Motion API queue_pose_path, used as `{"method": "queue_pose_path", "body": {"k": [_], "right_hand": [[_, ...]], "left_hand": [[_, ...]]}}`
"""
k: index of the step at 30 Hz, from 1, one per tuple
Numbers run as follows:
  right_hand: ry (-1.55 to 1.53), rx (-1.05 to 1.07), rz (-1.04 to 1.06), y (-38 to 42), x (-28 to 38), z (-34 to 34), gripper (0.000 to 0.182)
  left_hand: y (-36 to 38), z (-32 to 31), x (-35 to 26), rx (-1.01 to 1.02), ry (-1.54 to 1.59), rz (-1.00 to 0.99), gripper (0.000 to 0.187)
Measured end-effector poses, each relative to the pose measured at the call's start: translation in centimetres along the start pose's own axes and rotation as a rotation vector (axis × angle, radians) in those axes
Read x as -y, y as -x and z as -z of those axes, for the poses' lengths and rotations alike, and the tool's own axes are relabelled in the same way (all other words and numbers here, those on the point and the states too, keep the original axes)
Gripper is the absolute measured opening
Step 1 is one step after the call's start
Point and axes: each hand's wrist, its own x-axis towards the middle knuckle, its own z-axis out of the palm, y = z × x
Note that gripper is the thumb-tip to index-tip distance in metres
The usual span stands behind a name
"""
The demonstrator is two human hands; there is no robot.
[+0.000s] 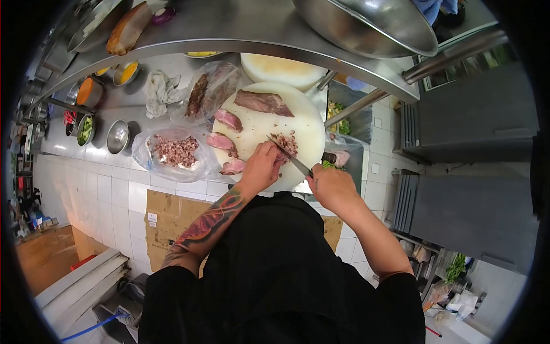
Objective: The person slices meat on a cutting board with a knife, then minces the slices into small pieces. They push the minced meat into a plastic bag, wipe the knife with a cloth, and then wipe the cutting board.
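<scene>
My right hand (331, 186) is wrapped round the handle of a knife (298, 163), its blade slanting up and left over a round white cutting board (312, 123). My left hand (262, 167) has its fingers curled down on a piece of meat beside the blade, mostly hidden beneath them. Diced meat (287, 143) lies on the blade's far side. Several pink meat slices (228, 120) line the board's left edge, and a larger browned piece of meat (263, 102) rests at its far side. Left of the board, a plastic bag (204, 164) holds more diced meat (175, 151).
A steel shelf (229, 28) with a large metal bowl (372, 28) overhangs the counter. A second bag holds dark meat (197, 94). A crumpled cloth (162, 92) and a small steel bowl (118, 137) are on the left. Another handle (329, 156) juts past the board's right edge.
</scene>
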Motion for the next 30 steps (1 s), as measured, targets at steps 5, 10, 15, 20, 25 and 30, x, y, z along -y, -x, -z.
{"method": "queue_pose_path", "body": {"k": [5,10,15,20,25,30], "right_hand": [[-0.015,-0.019,-0.045,-4.0,0.7,-4.2,0.033],[-0.038,-0.035,-0.003,-4.1,-0.3,-3.7,0.035],[-0.097,-0.043,-0.024,-2.1,0.0,-3.6,0.036],[-0.193,-0.132,-0.012,-1.4,-1.5,-3.7,0.035],[-0.418,-0.277,-0.029,0.4,-1.9,-5.4,0.032],[-0.517,-0.342,-0.099,0.9,-1.4,-7.1,0.031]], "left_hand": [[0.5,-0.5,0.0,-0.053,-0.014,0.004,0.028],[0.2,0.3,-0.3,-0.042,0.015,-0.024,0.027],[0.8,1.5,0.4,-0.062,0.158,-0.006,0.027],[0.0,2.5,1.8,-0.067,0.157,0.065,0.027],[-3.6,1.9,4.0,-0.22,-0.029,0.085,0.03],[-3.4,1.5,4.3,0.065,0.044,0.103,0.029]]}}
